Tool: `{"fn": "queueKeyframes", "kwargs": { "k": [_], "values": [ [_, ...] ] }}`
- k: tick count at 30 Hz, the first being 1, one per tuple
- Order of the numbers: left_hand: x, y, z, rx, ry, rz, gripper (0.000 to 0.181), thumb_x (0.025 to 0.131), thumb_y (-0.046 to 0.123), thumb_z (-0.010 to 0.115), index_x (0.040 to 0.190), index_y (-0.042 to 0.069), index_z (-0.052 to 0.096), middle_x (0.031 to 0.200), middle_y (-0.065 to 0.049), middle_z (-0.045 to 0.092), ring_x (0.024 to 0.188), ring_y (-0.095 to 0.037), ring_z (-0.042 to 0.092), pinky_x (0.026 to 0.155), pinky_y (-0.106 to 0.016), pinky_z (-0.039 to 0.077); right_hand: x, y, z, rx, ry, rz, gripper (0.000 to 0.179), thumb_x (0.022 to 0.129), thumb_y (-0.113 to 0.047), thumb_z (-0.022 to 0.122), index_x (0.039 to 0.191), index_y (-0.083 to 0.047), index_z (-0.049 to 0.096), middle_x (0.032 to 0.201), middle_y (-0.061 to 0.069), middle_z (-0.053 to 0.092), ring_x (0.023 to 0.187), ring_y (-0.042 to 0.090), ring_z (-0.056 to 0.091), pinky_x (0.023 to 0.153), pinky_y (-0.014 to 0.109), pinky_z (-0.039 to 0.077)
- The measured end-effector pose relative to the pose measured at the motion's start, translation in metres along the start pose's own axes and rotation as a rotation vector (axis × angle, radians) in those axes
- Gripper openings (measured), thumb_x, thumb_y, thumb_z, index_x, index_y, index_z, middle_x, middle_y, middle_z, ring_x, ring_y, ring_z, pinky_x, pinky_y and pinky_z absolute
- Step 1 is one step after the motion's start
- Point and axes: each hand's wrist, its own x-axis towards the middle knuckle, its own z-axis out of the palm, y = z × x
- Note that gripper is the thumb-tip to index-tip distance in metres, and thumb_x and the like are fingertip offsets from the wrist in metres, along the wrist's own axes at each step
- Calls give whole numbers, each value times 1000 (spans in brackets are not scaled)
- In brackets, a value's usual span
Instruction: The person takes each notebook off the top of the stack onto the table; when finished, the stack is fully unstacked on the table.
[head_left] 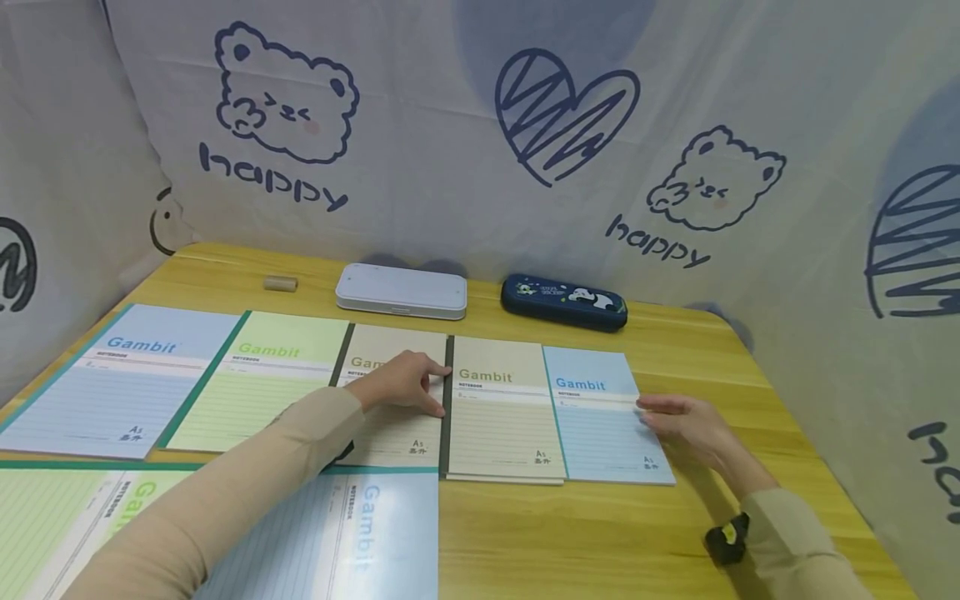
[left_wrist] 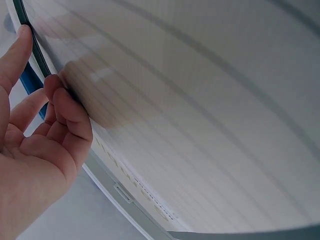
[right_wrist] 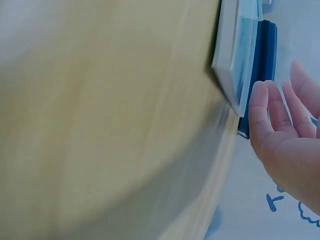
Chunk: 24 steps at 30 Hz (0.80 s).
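In the head view my left hand (head_left: 403,382) reaches over a beige notebook (head_left: 397,443). Its thumb and a finger are spread apart, touching the dark spine of a second beige notebook (head_left: 504,417) on the right. The left wrist view shows this hand (left_wrist: 47,135) with some fingers bent, their tips at a notebook's edge. On the far right of the row, my right hand (head_left: 693,427) has its extended fingertips against the right edge of a light blue notebook (head_left: 609,429). Seen from the right wrist, that hand (right_wrist: 280,120) is beside the notebook's corner (right_wrist: 235,75).
Farther left lie a pale blue notebook (head_left: 112,392) and a green notebook (head_left: 266,392). In front are another green notebook (head_left: 45,517) and a blue notebook (head_left: 397,533), turned sideways. Behind them stand a white case (head_left: 401,292), a dark panda case (head_left: 562,304) and a small tan cylinder (head_left: 281,283).
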Motion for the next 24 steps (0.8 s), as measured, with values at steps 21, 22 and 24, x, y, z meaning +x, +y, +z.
{"fn": "queueKeyframes", "kwargs": {
  "k": [21, 22, 24],
  "values": [
    [2, -2, 1, -9, -6, 2, 67, 66, 24, 79, 123, 2, 52, 67, -1, 53, 60, -13, 47, 57, -24, 38, 16, -36, 31, -29, -114, 7, 49, 84, -17, 63, 124, 5, 47, 114, 18, 55, 91, 20, 54, 76, 32, 47],
    [2, -2, 1, -7, -6, 1, 67, 66, 24, 79, 124, 2, 52, 67, -1, 53, 60, -13, 47, 58, -24, 38, 17, -37, 32, -30, -113, 6, 49, 84, -16, 64, 124, 5, 47, 114, 18, 55, 91, 20, 54, 76, 32, 47],
    [2, -2, 1, -5, -7, 0, 67, 66, 24, 79, 124, 2, 52, 67, -1, 53, 60, -13, 47, 58, -24, 38, 20, -39, 34, -31, -112, 6, 48, 83, -14, 64, 124, 4, 47, 113, 17, 56, 91, 20, 55, 76, 32, 47]
  ]
}}
